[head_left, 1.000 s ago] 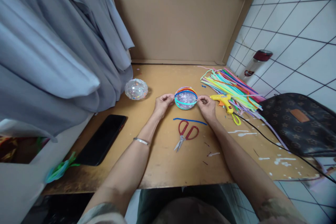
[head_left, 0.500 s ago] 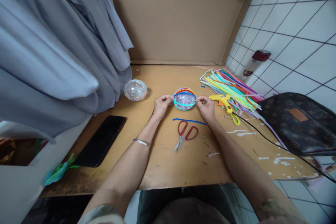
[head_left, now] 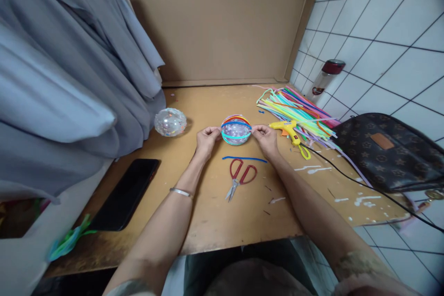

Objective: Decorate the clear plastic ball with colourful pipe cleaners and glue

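Note:
A clear round ball [head_left: 236, 130] wrapped with coloured pipe cleaners, red, orange, blue and turquoise among them, sits between my two hands. My left hand [head_left: 207, 139] pinches at the ball's left side, where the strips end. At the opposite side, my right hand [head_left: 265, 138] is closed at the strip ends, fingertips together. Just below the ball lies a loose blue pipe cleaner [head_left: 244, 159]. Red-handled scissors [head_left: 238, 178] rest nearer to me, blades pointing toward me. A yellow glue gun [head_left: 289, 130] lies right beside my right hand.
Many coloured pipe cleaners [head_left: 298, 108] are heaped at the back right, near a bottle [head_left: 324, 79] and a brown patterned bag [head_left: 391, 152]. A second clear ball [head_left: 170, 122] stands left, above a black phone [head_left: 126, 194]. Grey cloth [head_left: 69, 69] hangs at the left; cardboard [head_left: 215, 23] stands behind.
The whole view has shifted slightly, so things appear a little further left. Both hands keep the same hold at the ball's sides.

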### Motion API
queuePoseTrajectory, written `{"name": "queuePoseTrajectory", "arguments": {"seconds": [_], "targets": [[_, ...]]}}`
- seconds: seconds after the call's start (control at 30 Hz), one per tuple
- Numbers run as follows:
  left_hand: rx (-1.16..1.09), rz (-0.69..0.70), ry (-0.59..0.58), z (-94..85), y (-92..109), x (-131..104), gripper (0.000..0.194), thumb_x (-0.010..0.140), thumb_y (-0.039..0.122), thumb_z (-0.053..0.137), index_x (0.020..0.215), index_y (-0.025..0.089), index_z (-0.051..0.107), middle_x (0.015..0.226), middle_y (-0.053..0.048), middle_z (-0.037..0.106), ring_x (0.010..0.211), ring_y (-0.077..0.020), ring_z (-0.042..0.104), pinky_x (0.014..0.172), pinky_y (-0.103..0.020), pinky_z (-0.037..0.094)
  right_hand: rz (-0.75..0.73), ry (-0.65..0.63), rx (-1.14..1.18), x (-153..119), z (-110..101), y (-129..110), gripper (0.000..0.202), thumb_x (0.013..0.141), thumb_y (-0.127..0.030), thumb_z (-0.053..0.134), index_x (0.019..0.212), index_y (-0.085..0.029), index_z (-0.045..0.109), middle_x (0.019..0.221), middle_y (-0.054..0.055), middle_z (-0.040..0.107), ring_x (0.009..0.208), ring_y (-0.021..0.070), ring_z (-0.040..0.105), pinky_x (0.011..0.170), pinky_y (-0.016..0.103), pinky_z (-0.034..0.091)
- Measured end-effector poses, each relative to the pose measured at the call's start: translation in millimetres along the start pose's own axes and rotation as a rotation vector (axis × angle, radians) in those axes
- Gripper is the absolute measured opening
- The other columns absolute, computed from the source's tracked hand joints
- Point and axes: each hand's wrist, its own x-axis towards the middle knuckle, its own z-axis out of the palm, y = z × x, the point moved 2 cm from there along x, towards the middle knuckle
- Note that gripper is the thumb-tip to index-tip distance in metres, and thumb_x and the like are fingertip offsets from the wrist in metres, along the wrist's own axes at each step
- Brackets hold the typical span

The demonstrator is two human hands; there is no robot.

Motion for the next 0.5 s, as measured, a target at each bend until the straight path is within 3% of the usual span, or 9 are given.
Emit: {"name": "queuePoseTrajectory", "arguments": {"seconds": [0.5], "targets": [[-0.097,-0.010,0.011,0.1,-1.5,2.0,0.022,0.053,0.032,0.075,0.061,0.014,0.067,0.058,-0.001,0.064,0.056,-0.0102,0.056,0.059,-0.023,0.045,0.057,-0.007,0.092,-0.8,1.1,0.4,0.017,0.061,-0.036,0.073,0.065,-0.020,0.067,0.076,0.002,0.074,0.078,0.0194,0.068,0.083,0.036,0.054]]}}
